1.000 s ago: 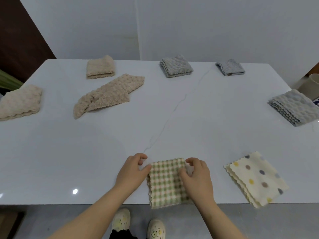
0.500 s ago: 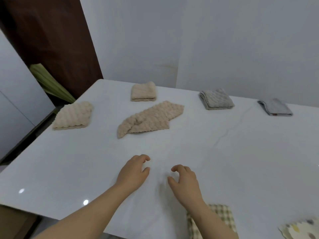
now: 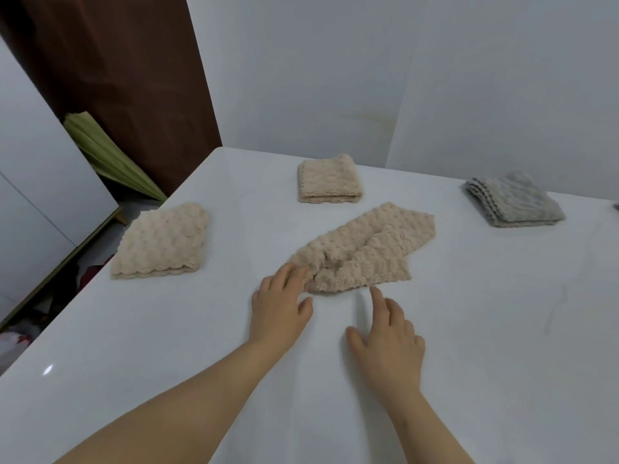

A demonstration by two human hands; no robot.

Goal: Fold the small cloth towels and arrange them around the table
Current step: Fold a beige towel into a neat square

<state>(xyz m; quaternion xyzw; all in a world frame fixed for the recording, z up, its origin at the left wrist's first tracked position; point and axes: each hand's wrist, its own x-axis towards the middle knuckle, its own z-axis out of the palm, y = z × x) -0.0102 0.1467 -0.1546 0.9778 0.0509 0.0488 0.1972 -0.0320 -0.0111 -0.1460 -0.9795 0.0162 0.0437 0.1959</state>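
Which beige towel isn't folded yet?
The rumpled beige towel touched by the left hand; the left beige towel and far beige towel lie neatly folded.

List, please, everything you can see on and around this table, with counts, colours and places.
Rumpled bobbly cloth towel: one, beige, mid-table, unfolded, just beyond the hands.
Folded bobbly cloth towels: two, beige, one near the far edge, one by the left edge.
Folded textured cloth towel: one, grey, far right of the table.
Smooth glossy table: one, white, under all the towels.
Pleated leaf-like object: one, green, off the table's far-left corner.
Dark panel: one, brown, behind the green object.
Left hand: one, fingers touching the rumpled towel's near end.
Right hand: one, fingers spread, over the table at the towel's near edge; contact unclear.
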